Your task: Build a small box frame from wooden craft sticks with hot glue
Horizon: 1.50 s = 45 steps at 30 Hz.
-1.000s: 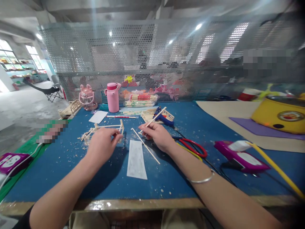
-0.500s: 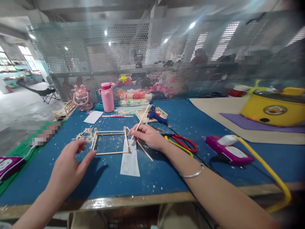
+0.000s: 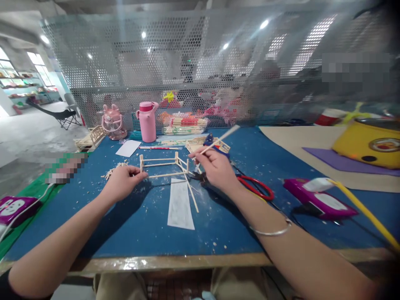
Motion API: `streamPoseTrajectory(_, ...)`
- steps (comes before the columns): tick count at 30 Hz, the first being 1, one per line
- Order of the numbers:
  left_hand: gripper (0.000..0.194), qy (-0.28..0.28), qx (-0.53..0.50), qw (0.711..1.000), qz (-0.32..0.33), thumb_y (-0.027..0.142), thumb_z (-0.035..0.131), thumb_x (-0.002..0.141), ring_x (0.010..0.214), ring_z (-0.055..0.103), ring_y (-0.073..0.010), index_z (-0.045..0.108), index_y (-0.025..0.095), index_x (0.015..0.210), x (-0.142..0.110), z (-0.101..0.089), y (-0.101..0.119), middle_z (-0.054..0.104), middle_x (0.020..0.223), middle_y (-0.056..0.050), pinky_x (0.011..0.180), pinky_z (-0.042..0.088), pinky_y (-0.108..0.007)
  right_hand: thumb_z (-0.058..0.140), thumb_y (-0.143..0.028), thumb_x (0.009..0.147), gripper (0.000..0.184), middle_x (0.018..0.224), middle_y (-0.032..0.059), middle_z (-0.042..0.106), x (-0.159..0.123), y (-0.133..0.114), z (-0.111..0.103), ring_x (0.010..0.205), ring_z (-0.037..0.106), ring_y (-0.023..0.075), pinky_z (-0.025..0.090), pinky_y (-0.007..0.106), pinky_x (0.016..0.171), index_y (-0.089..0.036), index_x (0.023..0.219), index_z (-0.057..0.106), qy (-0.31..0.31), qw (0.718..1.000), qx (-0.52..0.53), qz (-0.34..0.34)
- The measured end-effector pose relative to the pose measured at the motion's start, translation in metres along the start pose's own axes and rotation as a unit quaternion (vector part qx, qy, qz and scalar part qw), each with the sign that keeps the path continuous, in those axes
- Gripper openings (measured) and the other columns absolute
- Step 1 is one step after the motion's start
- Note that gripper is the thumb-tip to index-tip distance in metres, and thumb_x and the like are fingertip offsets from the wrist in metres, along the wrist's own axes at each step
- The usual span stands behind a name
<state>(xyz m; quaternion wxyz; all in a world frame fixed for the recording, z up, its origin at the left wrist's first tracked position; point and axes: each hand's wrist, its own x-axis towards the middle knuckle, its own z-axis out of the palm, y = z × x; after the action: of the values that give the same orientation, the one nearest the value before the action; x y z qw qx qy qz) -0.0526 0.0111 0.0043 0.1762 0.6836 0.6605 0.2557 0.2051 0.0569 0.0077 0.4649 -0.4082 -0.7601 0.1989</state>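
My left hand [image 3: 123,182] pinches the near left corner post of a small wooden stick frame [image 3: 168,174], its thumb and fingers closed on it. Between the fingertips of my right hand [image 3: 218,170] is a thin wooden stick [image 3: 229,131], tilted up to the right, above the frame's right end. Dark pliers jaws [image 3: 197,176] show beneath that hand; red handles [image 3: 258,189] lie by the wrist. A loose stick [image 3: 193,196] slants beside a white paper strip [image 3: 180,208] on the blue tabletop [image 3: 131,233].
Wood scraps [image 3: 113,170] lie behind my left hand. Farther back are a pink bottle [image 3: 148,127], a pink jug [image 3: 114,125], bagged sticks [image 3: 184,125] and a blue glue gun [image 3: 209,138]. To the right are a purple power strip [image 3: 315,198] and a yellow pot [image 3: 356,139].
My left hand has moved forward and closed on the frame's left corner. The frame has shifted off the paper strip, away from me. My right hand has moved slightly right, the stick tilting lower.
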Motion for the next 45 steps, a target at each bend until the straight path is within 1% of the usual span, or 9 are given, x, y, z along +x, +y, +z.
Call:
streamPoseTrajectory(3, 0.036, -0.01, -0.06, 0.998, 0.016, 0.049, 0.05, 0.076, 0.046, 0.038, -0.0104, 0.062, 0.017, 0.065, 0.005, 0.008, -0.007, 0.045, 0.049, 0.004, 0.048, 0.027, -0.025, 0.047, -0.026, 0.087, 0.018, 0.082, 0.0045, 0.067, -0.005, -0.01, -0.005, 0.08, 0.059, 0.0186, 0.04, 0.034, 0.082, -0.02, 0.097, 0.061, 0.052, 0.989, -0.097, -0.097)
streamPoseTrajectory(7, 0.029, -0.036, -0.099, 0.994, 0.034, 0.044, 0.054, 0.076, 0.061, 0.052, -0.0147, 0.064, 0.018, 0.068, 0.001, 0.012, -0.019, 0.06, 0.066, -0.001, 0.059, 0.038, -0.027, 0.05, -0.024, 0.087, 0.014, 0.073, 0.0002, 0.067, -0.011, -0.016, 0.002, 0.075, 0.057, 0.0167, 0.027, 0.04, 0.093, -0.023, 0.083, 0.063, -0.042, 0.948, -0.218, -0.227)
streamPoseTrajectory(10, 0.026, -0.057, -0.06, 0.995, 0.051, 0.04, 0.055, 0.076, 0.073, 0.057, -0.0184, 0.067, 0.018, 0.07, 0.0, 0.011, -0.024, 0.066, 0.078, -0.004, 0.069, 0.041, -0.03, 0.05, -0.027, 0.088, 0.02, 0.074, -0.0009, 0.069, -0.011, -0.01, 0.012, 0.078, 0.056, 0.0172, 0.02, 0.044, 0.096, -0.023, 0.076, 0.065, -0.084, 0.922, -0.258, -0.278)
streamPoseTrajectory(15, 0.024, -0.065, 0.062, 0.994, 0.059, 0.04, 0.058, 0.075, 0.074, 0.058, -0.0205, 0.069, 0.019, 0.076, -0.001, 0.009, -0.024, 0.066, 0.08, -0.006, 0.066, 0.041, -0.031, 0.055, -0.027, 0.084, 0.018, 0.094, 0.0051, 0.069, -0.011, 0.0, 0.031, 0.092, 0.054, 0.021, 0.027, 0.041, 0.091, -0.02, 0.072, 0.066, -0.124, 0.915, -0.283, -0.258)
streamPoseTrajectory(18, 0.025, -0.049, 0.079, 0.995, 0.033, 0.037, 0.063, 0.072, 0.072, 0.058, -0.0202, 0.065, 0.018, 0.087, -0.004, 0.007, -0.023, 0.066, 0.081, -0.005, 0.063, 0.041, -0.03, 0.053, -0.024, 0.085, 0.018, 0.092, 0.007, 0.068, -0.011, 0.004, 0.037, 0.088, 0.055, 0.0209, 0.033, 0.038, 0.084, -0.018, 0.073, 0.066, -0.134, 0.913, -0.287, -0.259)
streamPoseTrajectory(22, 0.058, -0.033, 0.051, 0.998, 0.026, 0.033, 0.066, 0.068, 0.077, 0.06, -0.0204, 0.05, 0.017, 0.122, -0.007, 0.005, -0.026, 0.067, 0.09, -0.005, 0.069, 0.043, -0.031, 0.047, -0.023, 0.088, 0.023, 0.081, 0.0074, 0.068, -0.01, 0.009, 0.035, 0.078, 0.056, 0.0193, 0.039, 0.032, 0.073, -0.017, 0.077, 0.066, -0.159, 0.913, -0.285, -0.244)
streamPoseTrajectory(25, 0.069, -0.043, 0.035, 0.998, 0.039, 0.032, 0.066, 0.069, 0.077, 0.06, -0.0196, 0.042, 0.02, 0.133, -0.006, 0.005, -0.026, 0.068, 0.094, -0.005, 0.071, 0.044, -0.032, 0.044, -0.024, 0.088, 0.026, 0.076, 0.0069, 0.067, -0.008, 0.012, 0.034, 0.074, 0.055, 0.019, 0.039, 0.032, 0.069, -0.017, 0.077, 0.066, -0.156, 0.912, -0.3, -0.233)
streamPoseTrajectory(31, 0.039, -0.049, 0.008, 0.997, 0.063, 0.032, 0.062, 0.074, 0.068, 0.059, -0.0171, 0.064, 0.023, 0.112, -0.002, 0.005, -0.024, 0.071, 0.083, -0.002, 0.07, 0.045, -0.03, 0.048, -0.024, 0.087, 0.024, 0.074, 0.0058, 0.067, -0.008, 0.014, 0.037, 0.072, 0.053, 0.0189, 0.038, 0.032, 0.068, -0.017, 0.074, 0.067, -0.153, 0.907, -0.314, -0.236)
streamPoseTrajectory(45, 0.023, -0.045, -0.052, 0.996, 0.052, 0.036, 0.058, 0.075, 0.071, 0.061, -0.0171, 0.072, 0.021, 0.087, 0.001, 0.01, -0.025, 0.073, 0.082, -0.001, 0.069, 0.045, -0.028, 0.05, -0.026, 0.087, 0.024, 0.071, 0.0052, 0.066, -0.007, 0.016, 0.04, 0.071, 0.05, 0.0181, 0.035, 0.031, 0.066, -0.017, 0.072, 0.066, -0.146, 0.9, -0.332, -0.242)
